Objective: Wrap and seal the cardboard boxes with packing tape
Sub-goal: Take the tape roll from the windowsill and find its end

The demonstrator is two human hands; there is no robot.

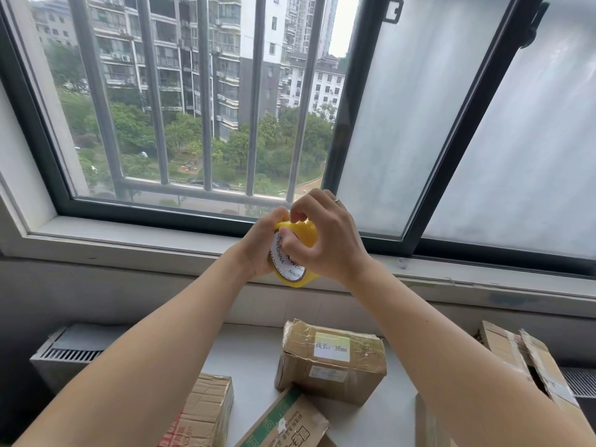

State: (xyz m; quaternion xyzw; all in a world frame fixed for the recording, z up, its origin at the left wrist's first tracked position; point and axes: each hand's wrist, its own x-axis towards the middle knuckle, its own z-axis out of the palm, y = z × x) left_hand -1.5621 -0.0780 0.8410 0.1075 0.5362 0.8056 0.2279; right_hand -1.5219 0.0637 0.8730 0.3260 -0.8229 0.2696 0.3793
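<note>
Near boxes: three cardboard boxes lie at the bottom edge of my view. The creased box (206,411) on the left has red print, and the green-printed box (283,424) beside it lies tilted. Only a plain corner of the corner box (429,427) on the right can be seen.

Labelled box: the labelled box (332,362) rests on the pale grey surface (245,359), just behind the green-printed one. It is brown and dented, glossy with clear tape, and carries a white label on top.

Open box: the open box (529,359) stands at far right with its flaps up and its torn edges taped.

My left hand: my left hand (258,250) is closed round the tape roll (295,253), cupping its left side. The thumb is on the upper rim and the fingers are curled behind.

My right hand: my right hand (325,237) pinches at the top of the roll, fingertips bent tightly together on the yellow band. A thin ring sits on one finger. I cannot tell whether a loose end is caught.

Tape roll: it is held up in the air in front of the sill, well above the boxes. It is round and smooth yellow, with a white core printed in dark letters.

Sill: the window sill (145,250) is pale and flat, with scuffs.

Window: the window (200,101) has a dark frame, clear glass and vertical grey bars on the left, and frosted panes on the right.
</note>
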